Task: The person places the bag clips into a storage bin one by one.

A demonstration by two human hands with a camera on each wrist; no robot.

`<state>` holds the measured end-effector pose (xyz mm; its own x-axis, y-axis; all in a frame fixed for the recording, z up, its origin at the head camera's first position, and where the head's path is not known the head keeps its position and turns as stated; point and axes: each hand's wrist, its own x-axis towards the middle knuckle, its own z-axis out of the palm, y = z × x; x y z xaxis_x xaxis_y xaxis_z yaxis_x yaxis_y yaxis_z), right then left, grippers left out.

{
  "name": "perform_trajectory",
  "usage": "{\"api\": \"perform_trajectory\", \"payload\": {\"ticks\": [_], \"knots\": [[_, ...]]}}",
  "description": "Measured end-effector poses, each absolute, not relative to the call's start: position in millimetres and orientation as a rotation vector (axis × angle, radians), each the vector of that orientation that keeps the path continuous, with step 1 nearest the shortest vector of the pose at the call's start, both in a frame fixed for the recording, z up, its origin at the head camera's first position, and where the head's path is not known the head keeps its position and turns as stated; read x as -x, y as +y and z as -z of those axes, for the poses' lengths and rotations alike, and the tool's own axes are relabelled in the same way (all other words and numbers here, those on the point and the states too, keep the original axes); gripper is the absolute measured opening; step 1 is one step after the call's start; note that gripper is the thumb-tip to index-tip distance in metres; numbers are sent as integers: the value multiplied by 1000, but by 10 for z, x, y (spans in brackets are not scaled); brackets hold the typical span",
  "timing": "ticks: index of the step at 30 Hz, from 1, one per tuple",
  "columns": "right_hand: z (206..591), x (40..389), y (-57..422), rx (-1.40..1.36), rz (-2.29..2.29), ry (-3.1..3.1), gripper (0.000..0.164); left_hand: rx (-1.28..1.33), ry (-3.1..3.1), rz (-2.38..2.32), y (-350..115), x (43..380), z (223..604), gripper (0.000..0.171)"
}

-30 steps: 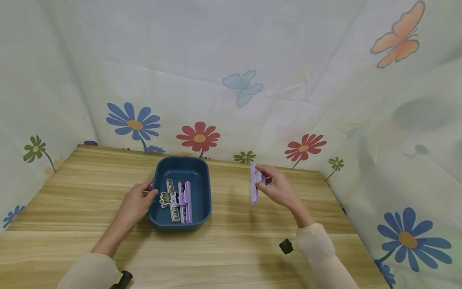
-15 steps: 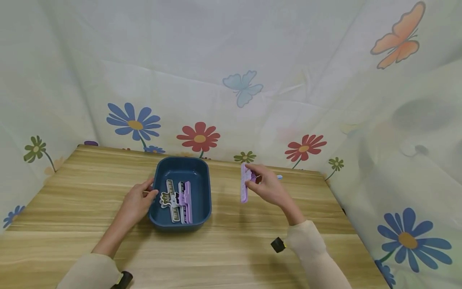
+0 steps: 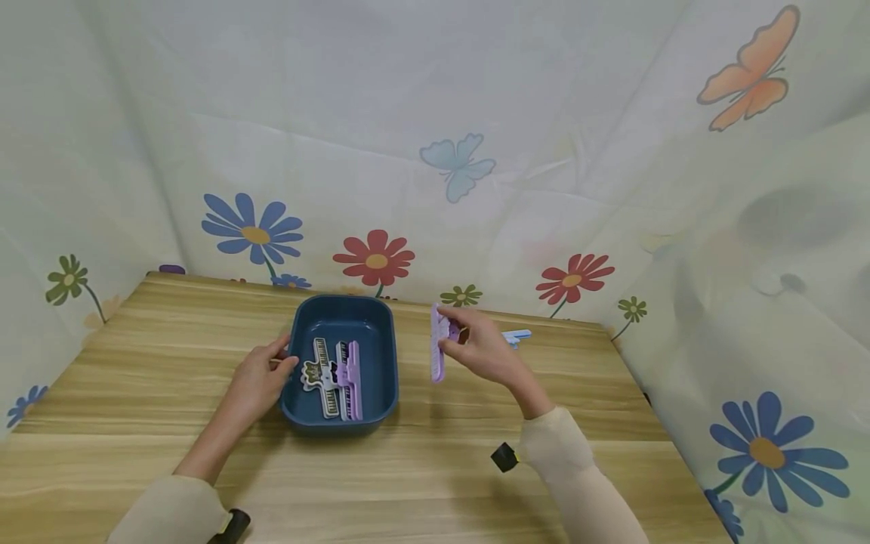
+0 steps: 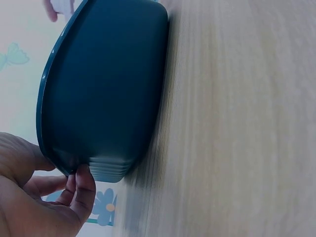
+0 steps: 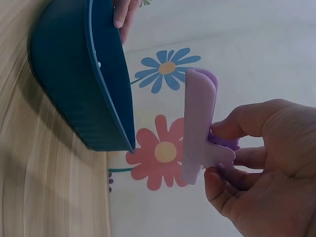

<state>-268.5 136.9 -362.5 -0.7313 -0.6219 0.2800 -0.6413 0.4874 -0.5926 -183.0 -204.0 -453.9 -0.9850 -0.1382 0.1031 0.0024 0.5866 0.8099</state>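
Observation:
A dark blue plastic bin stands on the table, left of centre. My left hand pinches its left rim, thumb on one side and fingertips on the other, as the left wrist view shows. Several bag clips lie in the bin: a gold-and-white clip and a purple clip over a white-and-black one. My right hand holds another purple bag clip by its handles, long bar upright, in the air right of the bin. Its jaws look closed.
A light blue clip lies on the wooden table behind the right hand, partly hidden by it. A flower-and-butterfly printed cloth encloses the table at the back and sides.
My right hand has moved left with the purple clip, closer to the bin. The light blue clip behind it has come into view. The left hand and bin stay where they were.

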Motion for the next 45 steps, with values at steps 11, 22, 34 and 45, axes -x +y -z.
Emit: {"api": "perform_trajectory", "payload": {"ticks": [11, 22, 34, 45], "knots": [[3649, 2693, 1184, -1215, -1139, -2683, 55, -83, -2637, 1350, -2053, 1852, 4558, 52], [3706, 2674, 941, -1283, -1019, -2673, 53, -92, -2640, 1363, -2056, 1843, 4549, 53], [3804, 2626, 725, -1350, -957, -2752, 53, -94, -2634, 1361, -2049, 1849, 4560, 53], [3909, 2619, 589, -1385, -813, -2828, 53, -101, -2640, 1375, -2046, 1838, 4563, 53]]}}
